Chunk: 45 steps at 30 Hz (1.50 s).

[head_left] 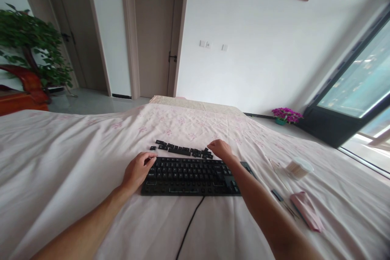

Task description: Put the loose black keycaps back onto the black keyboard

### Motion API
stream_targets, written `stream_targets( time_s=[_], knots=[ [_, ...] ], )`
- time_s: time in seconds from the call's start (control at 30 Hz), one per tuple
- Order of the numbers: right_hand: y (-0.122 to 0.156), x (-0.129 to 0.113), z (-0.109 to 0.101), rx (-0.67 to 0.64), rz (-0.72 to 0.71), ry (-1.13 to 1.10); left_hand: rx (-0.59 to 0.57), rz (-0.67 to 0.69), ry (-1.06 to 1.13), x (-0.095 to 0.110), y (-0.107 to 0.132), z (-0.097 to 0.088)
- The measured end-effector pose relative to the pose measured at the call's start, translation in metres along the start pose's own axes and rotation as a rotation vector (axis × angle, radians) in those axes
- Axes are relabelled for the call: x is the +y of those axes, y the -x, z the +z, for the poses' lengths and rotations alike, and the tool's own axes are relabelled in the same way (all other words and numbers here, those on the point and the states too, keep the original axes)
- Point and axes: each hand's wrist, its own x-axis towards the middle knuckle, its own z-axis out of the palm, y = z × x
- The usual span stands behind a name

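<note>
A black computer keyboard (183, 172) lies on the cloth with its cable toward me. Keycaps are off along its bottom rows and in part of its right side. My left hand (138, 170) is closed at the keyboard's far left corner, thumb and fingers gripping the edge. Behind the keyboard lie several loose black keycaps (179, 150) in uneven rows, a long bar-shaped one among them. Over the right end of these rows my right hand (221, 149) is curled, its fingertips pinched at a tilted keycap (206, 150). The right forearm hides part of the keyboard's right side.
A pale flowered cloth (91, 158) with folds covers the surface. To the right are a clear tub of cotton swabs (299, 168), a few loose swabs (278, 172), a dark-handled tool (277, 195) and a folded pink cloth (307, 211). The black cable (190, 223) runs toward me.
</note>
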Motion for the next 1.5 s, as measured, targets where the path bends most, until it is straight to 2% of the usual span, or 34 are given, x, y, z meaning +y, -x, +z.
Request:
stream_targets(
  time_s=[0.17,0.33,0.6,1.0,1.1,1.2,1.37,1.5],
  knots=[
    [-0.019,-0.003,0.01,-0.032,0.029,0.0,-0.007,0.001,-0.006,0.002,-0.001,-0.001],
    [-0.03,-0.002,0.011,0.007,0.0,0.027,-0.001,0.0,0.001,0.003,-0.001,-0.002],
    [-0.028,0.0,0.011,0.028,-0.124,0.099,-0.004,0.003,0.002,0.001,-0.001,-0.001],
    [-0.034,-0.005,0.012,-0.024,-0.126,0.141,0.002,0.007,-0.013,-0.002,-0.001,0.0],
    [-0.024,-0.004,0.005,0.002,-0.146,0.109,0.003,0.014,-0.013,-0.002,-0.001,0.0],
    [-0.003,0.0,-0.009,0.048,-0.189,0.054,0.002,0.015,-0.016,-0.001,-0.001,0.0],
    [0.056,0.015,-0.028,0.142,-0.345,-0.05,-0.004,0.007,-0.021,0.002,0.0,-0.002],
    [0.104,0.025,-0.025,0.212,-0.474,-0.088,0.001,0.01,-0.029,0.003,0.0,-0.002]
  ],
)
